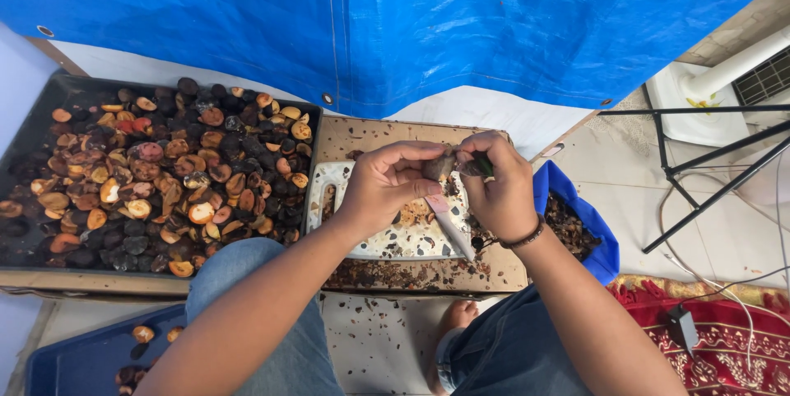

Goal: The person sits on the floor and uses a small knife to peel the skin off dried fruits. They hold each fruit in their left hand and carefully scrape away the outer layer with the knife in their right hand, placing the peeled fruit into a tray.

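**Both hands pinching one dark nut**

The left hand is pinching a dark nut above the white cutting board. The right hand is gripping a knife, fingers closing on the nut, beside a tray of halved nuts.

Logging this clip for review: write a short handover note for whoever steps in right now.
Left hand: grip shut on a dark nut over the white board.
Right hand: grip shut on a knife, blade pointing down toward the board.
Tray at left: heaped with halved and dark whole nuts.
Blue bag at right: holds dark scraps.
Blue bin lower left: a few pieces.
Done: many halved. Left: whole ones in the tray.
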